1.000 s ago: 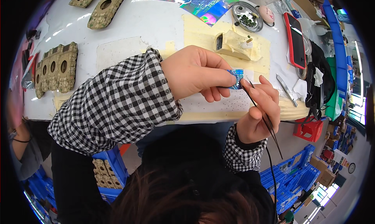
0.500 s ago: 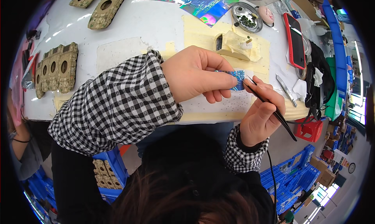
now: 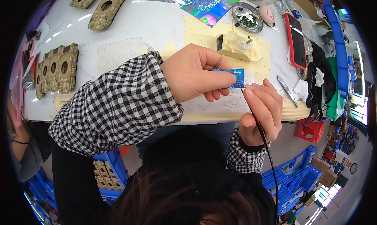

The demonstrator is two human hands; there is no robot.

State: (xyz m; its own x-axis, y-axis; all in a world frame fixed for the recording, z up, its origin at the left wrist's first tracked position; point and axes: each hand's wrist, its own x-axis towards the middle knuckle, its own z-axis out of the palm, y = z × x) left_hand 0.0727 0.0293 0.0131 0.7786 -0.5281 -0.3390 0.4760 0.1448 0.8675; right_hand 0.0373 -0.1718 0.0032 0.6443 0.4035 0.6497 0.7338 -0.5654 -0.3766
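Between its thumb and fingers, my left hand pinches a small piece of shiny blue holographic film above the table. My right hand is closed around slim black tweezers, whose tip meets the film's lower right edge. Whether the tip grips anything is too small to tell. Just beyond the hands sits a block wrapped in cream tape, with a short peg on top. Larger holographic sheets lie at the far side.
Camouflage-patterned model hulls lie at far left, with more nearer. At right are a round dish of small dark green parts, a red-cased phone and a slim metal tool. Another person's arm shows at left.
My right hand has turned, and the tweezers now stand steeper, their tip at the film's lower edge. The left hand and film have shifted slightly left.
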